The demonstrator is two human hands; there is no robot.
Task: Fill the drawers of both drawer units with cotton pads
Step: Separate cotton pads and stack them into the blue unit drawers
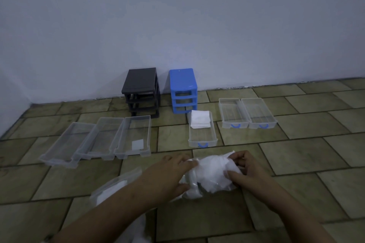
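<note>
We are on the tiled floor (217, 223), working a stack of cotton pads out of their clear plastic bag (209, 175). Our left hand (167, 175) has its grip curled on the bag's near end, and our right hand (245, 167) pinches the white bundle at the far side. To do this well, we judge it best to hold the bag low and steady and draw the pads out as a squared pile, not a loose fistful, so they drop flat. The nearest target is the blue-handled drawer (202, 132) just ahead, already holding a stack of pads (199, 121) at its far end, its near half bare. Two more blue-handled drawers (247, 113) sit to the right, three clear drawers (98, 140) to the left, one with a single pad. The black unit (141, 92) and blue unit (183, 90) stand against the wall, frames empty. Bare floor lies between bag and drawers; a second bag (116, 187) lies under our left forearm.
</note>
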